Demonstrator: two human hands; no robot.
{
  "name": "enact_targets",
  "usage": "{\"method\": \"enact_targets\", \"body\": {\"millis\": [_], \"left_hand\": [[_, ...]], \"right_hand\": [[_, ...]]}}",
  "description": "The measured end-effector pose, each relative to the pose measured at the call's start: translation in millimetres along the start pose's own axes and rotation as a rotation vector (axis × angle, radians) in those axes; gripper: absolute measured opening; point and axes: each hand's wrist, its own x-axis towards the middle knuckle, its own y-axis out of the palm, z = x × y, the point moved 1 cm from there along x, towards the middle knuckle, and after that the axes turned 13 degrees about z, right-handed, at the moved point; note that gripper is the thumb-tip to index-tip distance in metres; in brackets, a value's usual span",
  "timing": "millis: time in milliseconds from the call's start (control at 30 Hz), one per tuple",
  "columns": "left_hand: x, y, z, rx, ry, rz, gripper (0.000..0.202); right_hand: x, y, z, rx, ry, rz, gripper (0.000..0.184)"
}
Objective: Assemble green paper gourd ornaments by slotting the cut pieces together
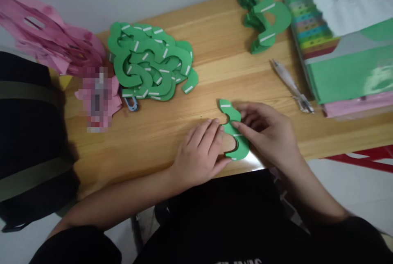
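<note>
A green S-shaped foam piece (235,135) with white tape strips lies near the front edge of the wooden table (215,67). My left hand (201,153) rests flat on the table, its fingertips pressing on the lower curve of the piece. My right hand (265,133) comes in from the right, fingers curled and pinching the piece at its middle. Both hands touch the same piece.
A heap of green curved pieces (152,61) lies at the back left, a neater stack of green pieces (265,12) at the back right. Pink cut paper (52,39) is at far left, a pen (291,86) and coloured sheets (346,67) at right. A black bag (27,133) sits left.
</note>
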Motion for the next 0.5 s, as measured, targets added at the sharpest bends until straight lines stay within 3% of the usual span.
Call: {"method": "enact_targets", "body": {"millis": [133, 200, 300, 400, 500], "left_hand": [[0.0, 0.0, 0.2, -0.01, 0.006, 0.014, 0.059], [0.1, 0.3, 0.0, -0.01, 0.003, 0.018, 0.058], [0.1, 0.6, -0.6, -0.007, 0.004, 0.013, 0.057], [-0.2, 0.7, -1.0, -0.003, -0.003, 0.006, 0.056], [-0.9, 1.2, -0.9, -0.006, -0.007, -0.005, 0.056]], "right_hand": [[-5.7, -3.8, -0.9, 0.12, -0.022, -0.07, 0.031], [-11.5, -6.5, -1.7, 0.072, -0.076, -0.096, 0.026], [-21.3, -10.9, -1.4, -0.223, -0.256, -0.074, 0.022], [-30.2, -11.8, -2.1, -0.517, -0.454, -0.002, 0.03], [-36.4, -8.6, -5.3, -0.69, -0.507, 0.032, 0.035]]}}
